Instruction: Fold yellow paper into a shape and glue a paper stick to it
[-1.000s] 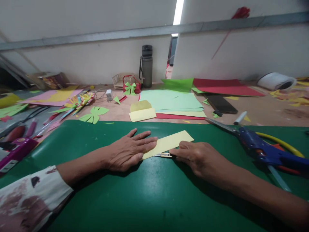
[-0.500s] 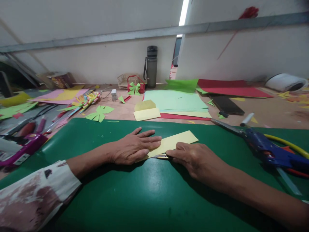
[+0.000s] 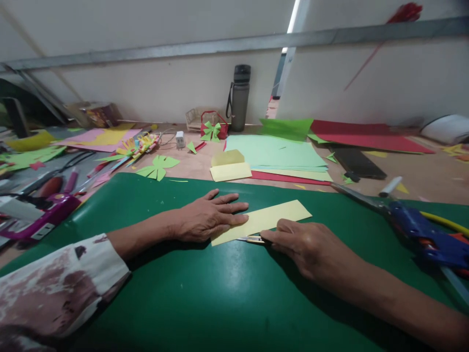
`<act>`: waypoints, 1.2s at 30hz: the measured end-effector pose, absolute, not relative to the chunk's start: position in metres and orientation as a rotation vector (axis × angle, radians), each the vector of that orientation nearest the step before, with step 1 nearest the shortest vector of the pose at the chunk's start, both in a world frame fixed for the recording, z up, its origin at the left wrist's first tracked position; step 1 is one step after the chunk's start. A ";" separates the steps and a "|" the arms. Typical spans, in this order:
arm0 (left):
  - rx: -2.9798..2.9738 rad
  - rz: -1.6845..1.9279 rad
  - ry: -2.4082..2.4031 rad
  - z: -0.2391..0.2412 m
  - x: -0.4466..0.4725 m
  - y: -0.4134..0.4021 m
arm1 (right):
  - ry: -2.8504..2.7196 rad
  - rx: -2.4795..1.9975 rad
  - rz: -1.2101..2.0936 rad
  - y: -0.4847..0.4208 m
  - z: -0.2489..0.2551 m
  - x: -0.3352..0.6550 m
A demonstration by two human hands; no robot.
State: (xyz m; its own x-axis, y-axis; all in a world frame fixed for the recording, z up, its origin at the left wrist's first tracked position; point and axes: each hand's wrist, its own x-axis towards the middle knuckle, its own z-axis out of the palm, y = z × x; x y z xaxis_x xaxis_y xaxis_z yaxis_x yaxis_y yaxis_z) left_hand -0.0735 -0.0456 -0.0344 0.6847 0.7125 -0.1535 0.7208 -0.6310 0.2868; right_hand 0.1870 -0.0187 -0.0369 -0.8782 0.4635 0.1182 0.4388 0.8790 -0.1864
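Observation:
A pale yellow strip of paper (image 3: 273, 217) lies slantwise on the green cutting mat (image 3: 205, 303). My left hand (image 3: 210, 215) rests flat on the strip's left part, fingers spread. Closed round a utility knife (image 3: 252, 239) is my right hand (image 3: 306, 244); most of the handle is hidden in the fist. The knife's blade points left and sits along the strip's near edge.
Behind the mat are a folded yellow paper piece (image 3: 230, 170), pale green sheets (image 3: 274, 154) and a dark bottle (image 3: 241, 100). Scissors (image 3: 361, 195) and a blue glue gun (image 3: 421, 234) lie at right, a purple glue gun (image 3: 54, 215) at left.
The view has shifted, so everything sits a little further right. My left thumb and fingers have drawn up slightly, uncovering the strip's lower left corner. The knife stays in my right hand.

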 end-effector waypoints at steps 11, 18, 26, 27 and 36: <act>2.607 -0.049 1.134 -0.034 -0.074 -0.047 | -2.897 -0.685 0.227 -0.023 -0.037 0.180; 2.607 -0.051 1.134 -0.034 -0.073 -0.046 | -2.936 -0.710 0.251 -0.031 -0.036 0.168; 2.613 -0.049 1.109 -0.037 -0.076 -0.044 | -2.948 -0.688 0.223 -0.035 -0.035 0.160; 2.604 -0.049 1.113 -0.037 -0.076 -0.044 | -2.951 -0.680 0.234 -0.036 -0.035 0.159; 2.566 -0.023 1.116 -0.031 -0.074 -0.047 | -2.941 -0.590 0.408 -0.047 -0.024 0.175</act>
State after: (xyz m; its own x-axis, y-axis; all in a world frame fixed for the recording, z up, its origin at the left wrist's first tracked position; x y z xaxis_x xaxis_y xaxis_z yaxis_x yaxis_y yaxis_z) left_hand -0.0738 -0.0471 -0.0313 0.6910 0.7073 -0.1489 0.7128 -0.6327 0.3026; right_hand 0.1748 -0.0467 -0.0240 -0.9179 0.3926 0.0581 0.3620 0.8881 -0.2832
